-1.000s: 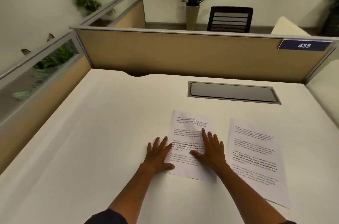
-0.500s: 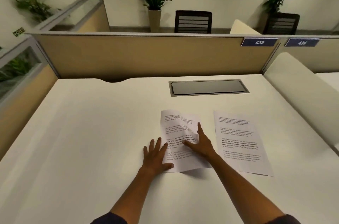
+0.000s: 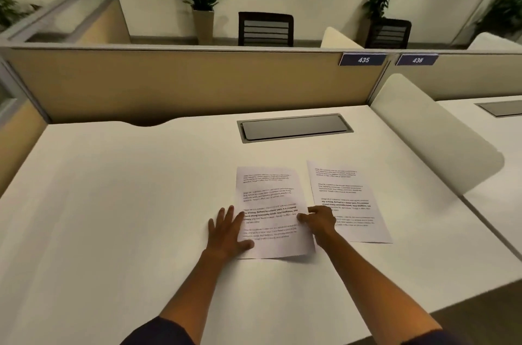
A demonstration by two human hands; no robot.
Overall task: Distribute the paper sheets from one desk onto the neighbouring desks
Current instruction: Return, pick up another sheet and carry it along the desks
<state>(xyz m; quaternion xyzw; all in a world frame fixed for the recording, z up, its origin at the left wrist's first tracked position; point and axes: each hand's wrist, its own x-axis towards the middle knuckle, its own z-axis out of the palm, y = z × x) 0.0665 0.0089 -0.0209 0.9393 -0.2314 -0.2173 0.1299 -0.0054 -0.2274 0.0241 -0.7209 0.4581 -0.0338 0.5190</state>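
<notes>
Two sheets, right hand (image 3: pixel 320 221) now pinching left sheet (image 3: pixel 269 203)

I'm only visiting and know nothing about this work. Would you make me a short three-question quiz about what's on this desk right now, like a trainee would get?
1. How many paper sheets lie on the desk?
2. True or false: the left hand lies flat, fingers straight, at the left edge of the left sheet.
3. What is the right hand doing? A) resting on the grey hatch B) pinching the left sheet's right edge C) lifting the right sheet

Key: 1. Two, side by side. 2. True. 3. B; its grip is at that edge, thumb on top.
</notes>
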